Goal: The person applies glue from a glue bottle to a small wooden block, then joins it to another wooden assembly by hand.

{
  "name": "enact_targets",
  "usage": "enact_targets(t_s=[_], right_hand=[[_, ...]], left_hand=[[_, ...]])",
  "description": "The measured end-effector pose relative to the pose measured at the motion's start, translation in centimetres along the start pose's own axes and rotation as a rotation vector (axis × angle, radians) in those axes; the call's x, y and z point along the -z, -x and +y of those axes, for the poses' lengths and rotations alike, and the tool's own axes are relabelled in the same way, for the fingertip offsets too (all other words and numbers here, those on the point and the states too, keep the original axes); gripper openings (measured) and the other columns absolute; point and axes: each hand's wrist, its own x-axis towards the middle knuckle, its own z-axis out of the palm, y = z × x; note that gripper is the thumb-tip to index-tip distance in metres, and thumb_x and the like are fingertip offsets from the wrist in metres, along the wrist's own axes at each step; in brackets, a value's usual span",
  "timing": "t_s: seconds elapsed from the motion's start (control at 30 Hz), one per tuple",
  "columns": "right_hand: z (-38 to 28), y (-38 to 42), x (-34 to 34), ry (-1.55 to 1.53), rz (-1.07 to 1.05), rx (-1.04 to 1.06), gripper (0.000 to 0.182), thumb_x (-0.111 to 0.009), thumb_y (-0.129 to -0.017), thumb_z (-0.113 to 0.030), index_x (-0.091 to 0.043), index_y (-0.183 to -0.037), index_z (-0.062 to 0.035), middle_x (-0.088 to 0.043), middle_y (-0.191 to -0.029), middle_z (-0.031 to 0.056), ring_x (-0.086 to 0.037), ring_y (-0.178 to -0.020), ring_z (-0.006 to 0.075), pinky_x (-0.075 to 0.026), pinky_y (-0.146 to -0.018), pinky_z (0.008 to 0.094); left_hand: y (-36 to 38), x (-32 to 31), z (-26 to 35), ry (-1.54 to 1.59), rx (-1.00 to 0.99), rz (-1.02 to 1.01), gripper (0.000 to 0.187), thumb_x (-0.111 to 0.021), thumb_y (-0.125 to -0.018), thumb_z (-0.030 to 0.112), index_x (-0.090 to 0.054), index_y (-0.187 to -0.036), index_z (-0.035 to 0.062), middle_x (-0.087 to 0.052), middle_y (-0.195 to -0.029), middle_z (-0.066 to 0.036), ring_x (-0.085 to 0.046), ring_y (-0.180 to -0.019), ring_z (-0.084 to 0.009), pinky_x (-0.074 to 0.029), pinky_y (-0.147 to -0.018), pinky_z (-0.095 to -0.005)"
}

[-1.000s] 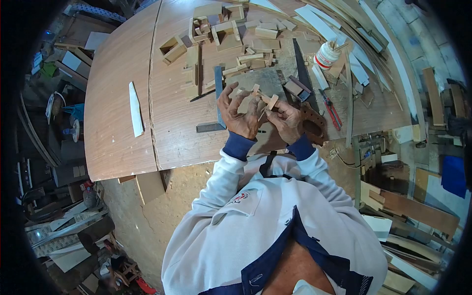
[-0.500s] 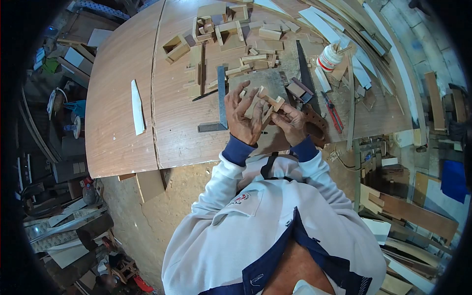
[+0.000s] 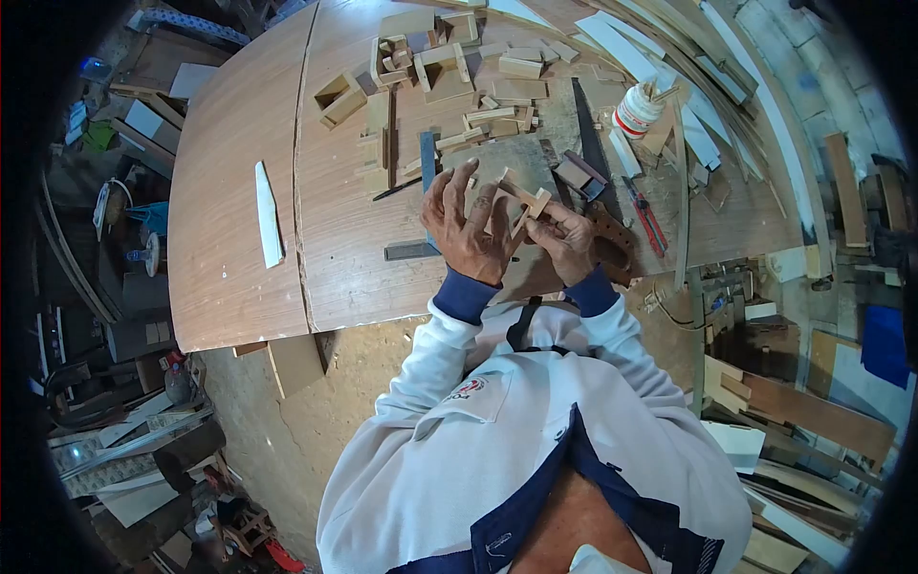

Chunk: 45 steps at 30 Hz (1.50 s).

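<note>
A small wooden frame (image 3: 524, 196) made of thin strips is held over the near edge of the table. My right hand (image 3: 568, 241) grips its right end between thumb and fingers. Beside its left end is my left hand (image 3: 469, 230), fingers spread and raised, the thumb close to the wood. A metal try square (image 3: 411, 251) lies just left of and partly under my left hand. Behind both hands lies a flat grey-brown board (image 3: 516, 158). A small dark-edged wooden block (image 3: 580, 176) rests beyond my right hand.
Small wooden boxes (image 3: 443, 72) and loose offcuts (image 3: 492, 117) lie at the back of the table. To the right are a white glue pot (image 3: 636, 112), a red utility knife (image 3: 650, 225) and a saw (image 3: 612, 239). A white strip (image 3: 269, 215) lies at left.
My left hand has shifted slightly left, its fingers spreading away from the wooden frame. My right hand keeps the frame in nearly the same place.
</note>
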Motion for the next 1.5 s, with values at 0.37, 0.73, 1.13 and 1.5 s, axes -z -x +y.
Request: enact_targets(t_s=[0.37,0.73,1.13,1.5], right_hand=[[1.5,-0.5,0.7,0.233,0.079,0.09,0.027,-0.069,-0.081,-0.02,-0.067,-0.103,-0.0039,-0.058,-0.07,-0.0035,-0.047,-0.059,0.0025,-0.041,-0.055,0.0181],[1.1,-0.4,0.4,0.172,0.055,0.097,0.028,-0.068,-0.082,-0.02,-0.067,-0.105,-0.0045,-0.053,-0.066,-0.0044,-0.042,-0.059,0.0034,-0.037,-0.053,0.0196],[0.4,0.0,-0.4,-0.052,-0.019,0.013,0.028,-0.065,-0.084,-0.012,-0.064,-0.11,-0.0011,-0.061,-0.079,-0.0035,-0.051,-0.064,0.0007,-0.044,-0.058,0.0186],[1.0,0.1,-0.3,-0.009,-0.025,0.009,0.029,-0.065,-0.084,-0.014,-0.064,-0.11,-0.0024,-0.059,-0.076,-0.0044,-0.048,-0.062,0.001,-0.042,-0.057,0.018]], left_hand=[[0.3,0.4,-1.5,0.381,0.322,-0.205,0.042,-0.06,-0.079,0.007,-0.056,-0.12,0.0055,-0.05,-0.129,-0.016,-0.045,-0.115,-0.0371,-0.033,-0.1,-0.045],[0.4,0.1,-0.7,0.298,0.246,-0.183,0.033,-0.062,-0.083,0.009,-0.061,-0.115,0.0061,-0.053,-0.127,-0.017,-0.05,-0.117,-0.0338,-0.038,-0.098,-0.0411],[0.2,-0.4,-0.3,0.154,0.218,-0.149,0.024,-0.063,-0.081,0.005,-0.066,-0.104,0.0024,-0.057,-0.123,-0.013,-0.05,-0.112,-0.0324,-0.036,-0.096,-0.0416],[0.4,-0.2,-0.4,0.135,0.178,-0.045,0.016,-0.069,-0.075,0.004,-0.069,-0.091,0.0024,-0.06,-0.118,-0.009,-0.05,-0.109,-0.029,-0.035,-0.096,-0.0391]])
